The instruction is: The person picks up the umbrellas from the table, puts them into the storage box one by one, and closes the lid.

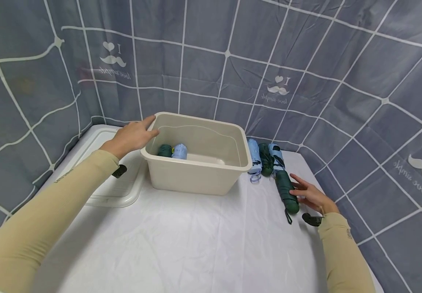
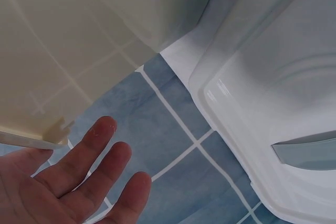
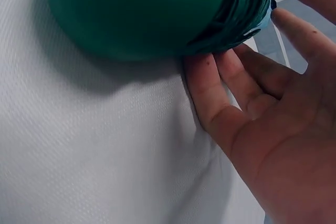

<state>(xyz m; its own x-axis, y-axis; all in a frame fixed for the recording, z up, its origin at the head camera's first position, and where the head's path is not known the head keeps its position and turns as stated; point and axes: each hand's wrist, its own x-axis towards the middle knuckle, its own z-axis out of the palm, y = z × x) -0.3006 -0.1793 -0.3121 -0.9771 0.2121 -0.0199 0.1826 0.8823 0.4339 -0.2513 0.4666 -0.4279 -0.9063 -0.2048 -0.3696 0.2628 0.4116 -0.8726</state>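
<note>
The fingers (image 3: 205, 85) of your right hand (image 1: 311, 197) are spreading apart, touching the right side of a dark green, cylindrical folded umbrella (image 1: 287, 191) rather than wrapping around it; in the right wrist view, some fingertips are reaching in low, where its curved side is meeting the cloth. Your left hand (image 1: 132, 136) is resting on the left rim of a beige rectangular plastic bin (image 1: 192, 179), its thumb reaching over the rim and its other fingers spreading loosely outside; how firmly it is pressing, you cannot tell.

The dark green umbrella is lying on the right of the counter (image 1: 196, 236), under a white cloth, its rounded end and dark wrist loop pointing near. Its far end is reaching a side-by-side row: a light blue folded umbrella (image 1: 254, 156) on the left, a second dark green one (image 1: 265, 160) in the middle, and another light blue one with dark cord (image 1: 277, 156) on the right. This row is lying just right of the bin.

Inside the bin, toward its left end, a dark green roll (image 1: 165, 150) and a light blue roll (image 1: 179, 151) are sitting side by side. Left of the bin, a whitish rectangular plastic lid (image 1: 132, 179) is lying flat. Beyond everything, a grey-blue curtain (image 1: 196, 57) with white grid lines is hanging.
</note>
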